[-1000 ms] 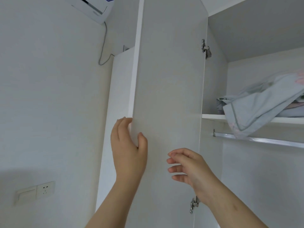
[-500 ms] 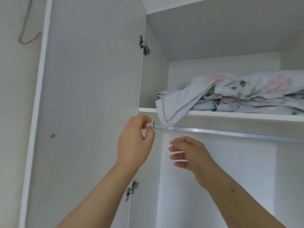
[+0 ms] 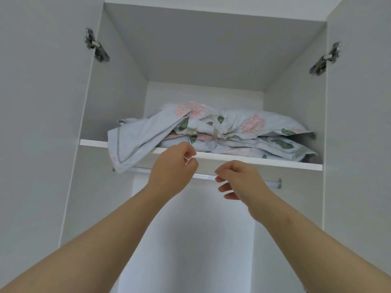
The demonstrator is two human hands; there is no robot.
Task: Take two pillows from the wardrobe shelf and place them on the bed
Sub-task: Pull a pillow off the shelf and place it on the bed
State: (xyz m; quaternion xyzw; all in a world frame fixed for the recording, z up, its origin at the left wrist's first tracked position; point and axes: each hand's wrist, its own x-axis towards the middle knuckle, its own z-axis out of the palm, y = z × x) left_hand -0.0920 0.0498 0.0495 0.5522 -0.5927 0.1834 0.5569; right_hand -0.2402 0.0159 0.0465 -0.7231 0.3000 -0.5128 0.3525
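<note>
Soft, even, cool light; no hard shadows. Glare on the silver metal hanging rail [image 3: 203, 177]. Edges bow from wide-angle distortion. Slightly soft focus.

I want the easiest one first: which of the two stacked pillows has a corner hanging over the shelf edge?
The top pillow: its plain blue corner droops past the shelf; the lower pillow stays on.

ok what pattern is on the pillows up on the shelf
Pale blue with pink flowers and green leaves on the pillows, seen in the head view.

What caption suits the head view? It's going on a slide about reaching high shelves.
Both hands, left and right, reach empty toward floral pillows stacked on the wardrobe shelf.
</note>
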